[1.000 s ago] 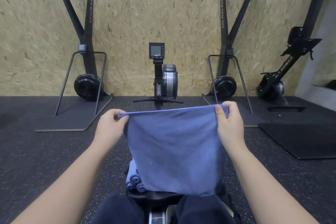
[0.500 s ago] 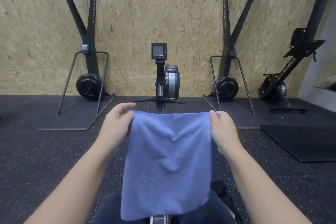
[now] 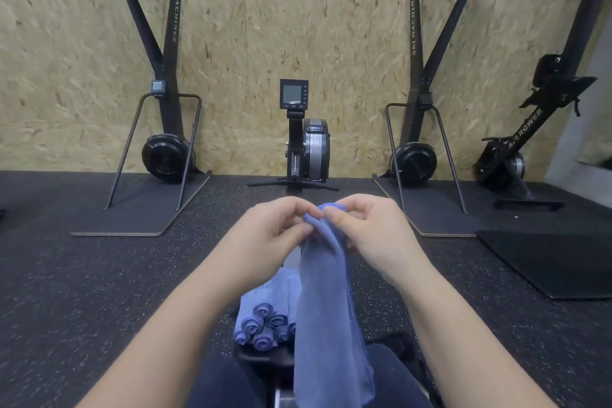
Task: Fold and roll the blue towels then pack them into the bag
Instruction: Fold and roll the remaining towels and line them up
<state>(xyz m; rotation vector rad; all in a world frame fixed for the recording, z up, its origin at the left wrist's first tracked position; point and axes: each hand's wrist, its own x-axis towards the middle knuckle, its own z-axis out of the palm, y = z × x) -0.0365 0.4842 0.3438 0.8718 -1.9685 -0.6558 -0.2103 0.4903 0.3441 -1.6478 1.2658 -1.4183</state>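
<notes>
Blue towel hanging folded, top corners pinched together between fingers of left hand and right hand.

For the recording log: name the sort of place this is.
Most likely a gym or fitness studio. Two ski machines stand against a chipboard wall, a rowing machine with a monitor stands between them, and the floor is speckled rubber matting.

Dark speckled rubber floor under two ski-machine bases, a rower, a black mat.
</notes>
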